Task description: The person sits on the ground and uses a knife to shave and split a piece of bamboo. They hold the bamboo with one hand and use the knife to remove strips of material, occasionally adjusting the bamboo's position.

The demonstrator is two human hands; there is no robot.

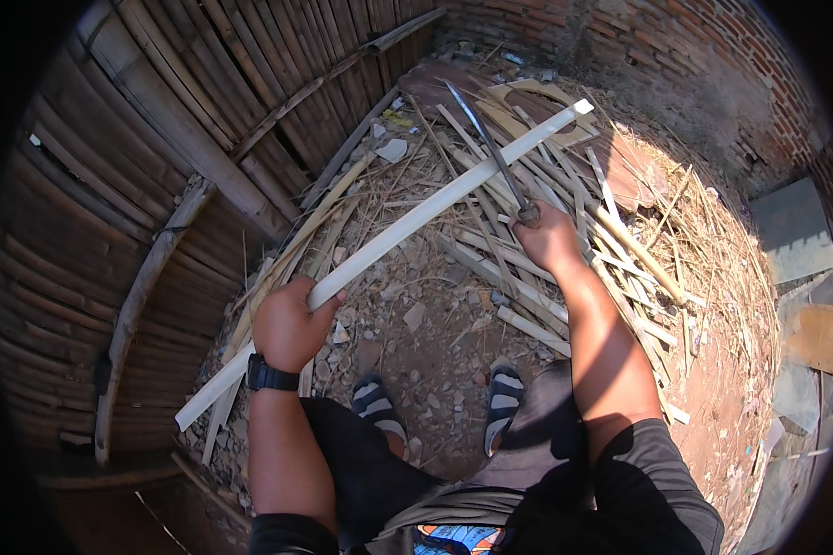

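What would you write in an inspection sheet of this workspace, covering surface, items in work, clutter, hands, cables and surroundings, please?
Surface: bare ground, strewn with stones and dry scraps.
Items in work: long pale strip, held slanting; long-bladed knife crosses over it; whether they touch cannot be told.
Clutter: heap of sticks and split pieces, ahead and to the right.
Left hand: closed around the strip; dark watch on the wrist.
Right hand: closed on the knife's handle.
Cables: nothing seen.
Surroundings: slatted wall on the left, brick wall ahead right, grey panel on the right.
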